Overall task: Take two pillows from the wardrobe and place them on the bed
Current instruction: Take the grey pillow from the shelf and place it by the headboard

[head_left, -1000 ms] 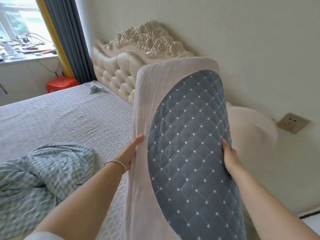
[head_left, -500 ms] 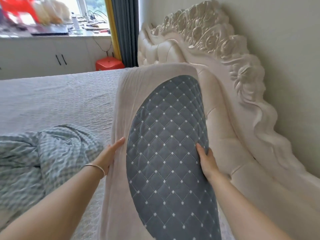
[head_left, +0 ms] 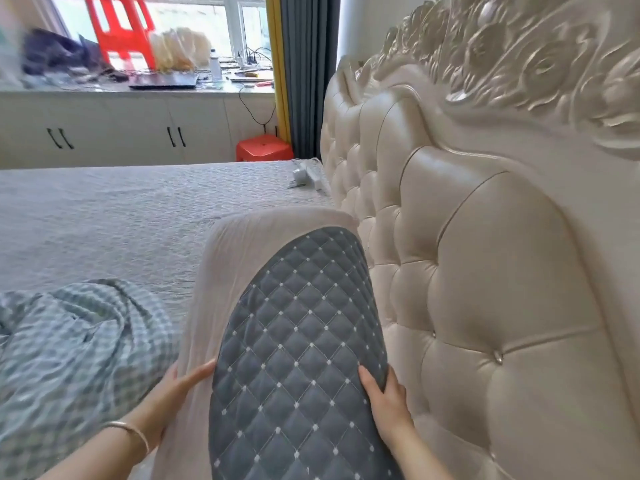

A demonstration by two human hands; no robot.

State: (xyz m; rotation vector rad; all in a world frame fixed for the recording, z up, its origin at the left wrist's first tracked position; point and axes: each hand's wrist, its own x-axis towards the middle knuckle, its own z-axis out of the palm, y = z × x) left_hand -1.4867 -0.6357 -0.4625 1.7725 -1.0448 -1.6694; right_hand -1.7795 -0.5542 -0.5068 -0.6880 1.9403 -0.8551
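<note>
Unlabelled quilted pillow (head_left: pixel 298 341) between both hands, beside headboard (head_left: pixel 485 271)

Your two forearms are bare, with no sleeves covering them up to the lower edge of the view. Your left hand (head_left: pixel 173 393) has a thin metal bangle (head_left: pixel 133 431) round its wrist. Your right hand (head_left: pixel 389 407) wears nothing.

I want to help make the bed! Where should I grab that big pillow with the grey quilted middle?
Grab the pillow by its two long edges, one hand from each side, like the left hand and right hand do. It is wide and floppy, so both sides need holding.
</note>
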